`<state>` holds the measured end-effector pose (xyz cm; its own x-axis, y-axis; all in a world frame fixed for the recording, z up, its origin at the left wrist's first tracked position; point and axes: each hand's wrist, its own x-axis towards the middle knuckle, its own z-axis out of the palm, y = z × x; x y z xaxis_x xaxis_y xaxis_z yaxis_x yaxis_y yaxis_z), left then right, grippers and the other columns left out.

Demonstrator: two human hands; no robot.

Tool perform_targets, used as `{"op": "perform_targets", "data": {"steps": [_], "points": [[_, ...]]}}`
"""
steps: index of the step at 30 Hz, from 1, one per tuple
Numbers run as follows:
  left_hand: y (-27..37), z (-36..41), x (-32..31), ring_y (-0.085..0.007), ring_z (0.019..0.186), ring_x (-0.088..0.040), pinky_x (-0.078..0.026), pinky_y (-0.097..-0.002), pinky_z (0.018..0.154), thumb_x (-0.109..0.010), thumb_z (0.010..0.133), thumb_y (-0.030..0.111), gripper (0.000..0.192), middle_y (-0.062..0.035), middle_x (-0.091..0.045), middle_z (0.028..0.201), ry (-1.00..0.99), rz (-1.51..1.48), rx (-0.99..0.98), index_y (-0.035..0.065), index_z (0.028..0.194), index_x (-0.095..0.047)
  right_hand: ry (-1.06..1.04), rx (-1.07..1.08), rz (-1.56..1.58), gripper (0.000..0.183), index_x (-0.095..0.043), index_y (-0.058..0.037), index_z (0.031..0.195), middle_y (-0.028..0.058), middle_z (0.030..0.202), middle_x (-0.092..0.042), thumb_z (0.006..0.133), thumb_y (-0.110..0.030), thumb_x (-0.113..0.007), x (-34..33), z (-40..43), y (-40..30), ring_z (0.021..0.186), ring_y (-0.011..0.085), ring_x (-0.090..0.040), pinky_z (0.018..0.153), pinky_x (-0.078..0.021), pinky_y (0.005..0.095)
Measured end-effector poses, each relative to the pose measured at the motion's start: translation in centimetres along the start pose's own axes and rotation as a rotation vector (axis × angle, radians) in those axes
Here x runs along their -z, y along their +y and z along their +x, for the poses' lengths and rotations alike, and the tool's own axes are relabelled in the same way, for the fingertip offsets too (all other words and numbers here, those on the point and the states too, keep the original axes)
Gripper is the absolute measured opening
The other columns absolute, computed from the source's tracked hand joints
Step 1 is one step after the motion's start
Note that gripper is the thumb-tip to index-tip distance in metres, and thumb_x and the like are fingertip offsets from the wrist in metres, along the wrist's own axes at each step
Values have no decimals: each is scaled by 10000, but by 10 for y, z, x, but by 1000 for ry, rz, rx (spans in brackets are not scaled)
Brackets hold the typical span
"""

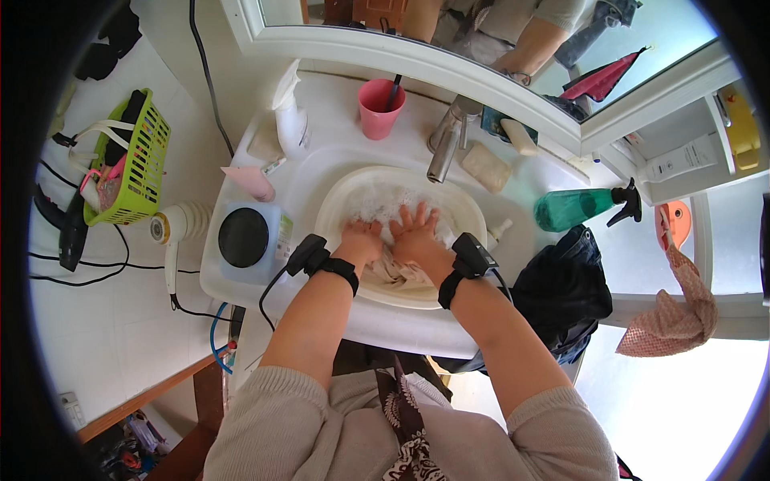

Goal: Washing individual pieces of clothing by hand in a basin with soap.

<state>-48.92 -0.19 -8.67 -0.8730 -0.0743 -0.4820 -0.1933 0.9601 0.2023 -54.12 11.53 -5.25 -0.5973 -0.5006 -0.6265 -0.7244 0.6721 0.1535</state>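
Observation:
Soapy water with white foam fills part of a cream plastic basin, which sits in the white washbasin beneath the metal faucet. Light-coloured wet cloth lies in the basin, partly under water. My left hand presses down into the cloth at the left, its fingers partly hidden by foam and water. Beside it my right hand rests palm down on the cloth, fingers spread. Whether the left fingers grip any cloth cannot be seen.
Left of the basin stand a large container with a black lid, a pink tube and a white bottle. A pink cup is behind. At the right are a soap bar, a green spray bottle and dark clothing.

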Motion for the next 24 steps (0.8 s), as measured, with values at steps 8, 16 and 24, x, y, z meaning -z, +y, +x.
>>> {"op": "perform_targets", "data": {"steps": [8, 16, 24], "points": [[6, 9, 19, -291, 980, -540, -425, -399, 859, -482, 800, 283, 417, -120, -545, 1114, 148, -579, 150, 28, 1129, -478, 454, 91, 489, 441, -572, -146, 1077, 120, 1146, -451, 670, -286, -667, 14, -3, 36, 1068, 317, -410, 895, -325, 421], [21, -37, 45, -252, 909, -558, -449, -389, 808, -404, 863, 411, 411, -107, -577, 974, -26, -2489, -76, 63, 1035, -539, 870, 574, 1186, 263, -619, -81, 837, 104, 896, -547, 627, -229, -675, 48, -79, 9, 861, 286, -512, 785, -382, 359], [55, -47, 46, -212, 889, -552, -454, -355, 771, -421, 886, 288, 279, -77, -560, 975, 105, -2393, 427, 78, 1055, -494, 791, -236, 1145, 214, -607, -27, 754, 155, 757, -585, 646, -207, -651, 45, -42, -6, 743, 354, -540, 687, -441, 422]]}}
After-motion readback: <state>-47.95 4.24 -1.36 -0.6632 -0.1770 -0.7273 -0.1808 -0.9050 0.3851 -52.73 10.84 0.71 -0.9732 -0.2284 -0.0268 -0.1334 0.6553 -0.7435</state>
